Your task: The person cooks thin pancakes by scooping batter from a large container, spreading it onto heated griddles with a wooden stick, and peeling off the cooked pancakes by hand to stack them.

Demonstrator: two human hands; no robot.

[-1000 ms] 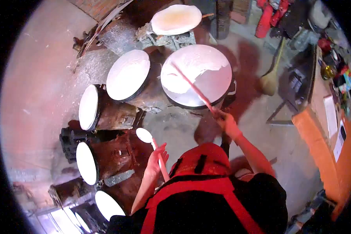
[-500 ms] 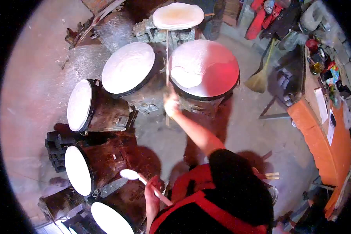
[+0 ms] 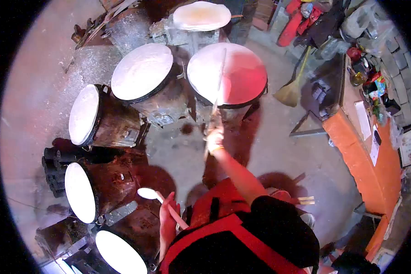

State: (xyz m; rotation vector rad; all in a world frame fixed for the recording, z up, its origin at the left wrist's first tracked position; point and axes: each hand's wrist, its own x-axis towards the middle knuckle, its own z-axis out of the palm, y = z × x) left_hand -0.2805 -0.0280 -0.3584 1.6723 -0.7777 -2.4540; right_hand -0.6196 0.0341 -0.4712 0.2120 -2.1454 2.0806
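Currently, the round griddle (image 3: 247, 83) stands in front of the person, set on a drum-like stove, with a white layer (image 3: 204, 73) over its left part and the right part bare and tinted red. A long pale stick (image 3: 219, 93) reaches across it, blurred; whether it touches the top is hard to tell. The right hand (image 3: 214, 136) is closed around the stick's near portion – blurred too, so the separate fingers cannot be made out. The left hand (image 3: 168, 212), well apart and lower, is loosely curled around the handle of a ladle (image 3: 146, 193), whose white bowl points away from the body. Beyond the griddle, a stack of round pale sheets (image 3: 202, 16) sits on bricks. Leftward, four more white-topped stoves curve round toward the person – the nearest to the griddle has a top (image 3: 142, 72) tilted slightly. To the right, a broom (image 3: 290, 93) leans near a surface (image 3: 351, 102) draped in orange cloth (image 3: 358, 166), with papers and small items on it.
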